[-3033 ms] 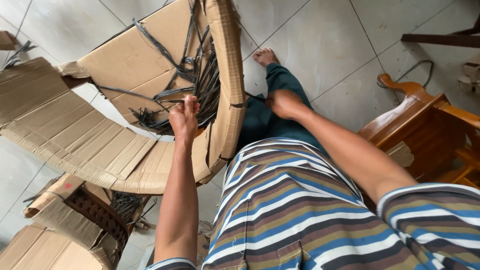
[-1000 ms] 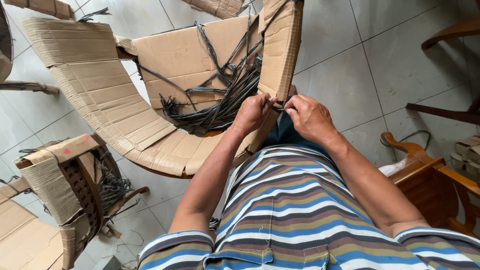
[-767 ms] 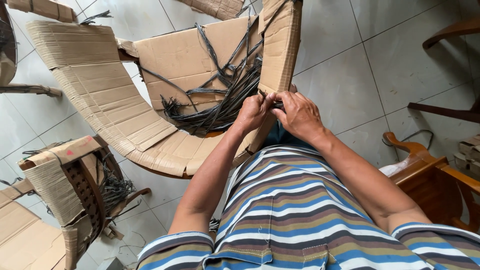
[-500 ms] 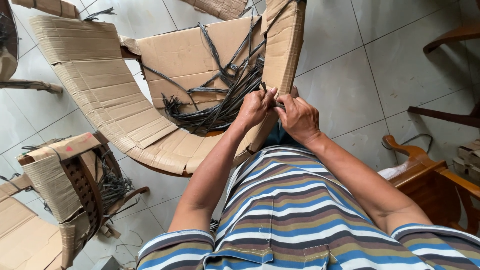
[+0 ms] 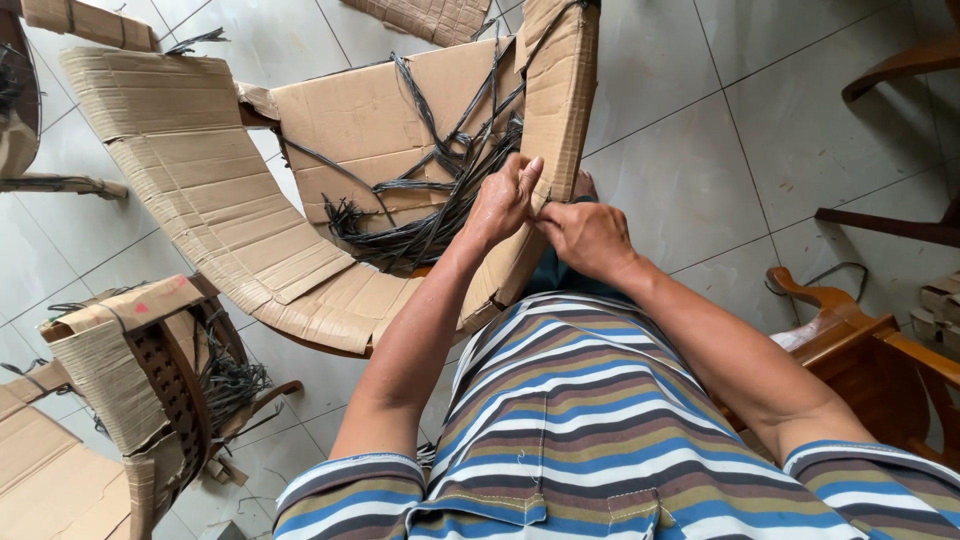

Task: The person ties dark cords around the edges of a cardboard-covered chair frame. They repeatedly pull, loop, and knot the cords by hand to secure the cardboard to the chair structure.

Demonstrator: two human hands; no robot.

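Here, the left hand (image 5: pixel 503 200) and right hand (image 5: pixel 585 235) pinch, apparently, one dark strap end at the cardboard-wrapped chair's edge (image 5: pixel 560 110), bracing it

A second chair wrapped in cardboard (image 5: pixel 130 370) low on the left, flat cardboard (image 5: pixel 45 485) in the corner just below it, brown wooden furniture (image 5: pixel 880 350) on the right, and pale floor tiles (image 5: pixel 700 160) under everything

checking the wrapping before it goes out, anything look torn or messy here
Yes. The cardboard wrapping is torn and ragged at its edges, and loose black straps spill in a tangle across it beside both hands, left hand and right hand.
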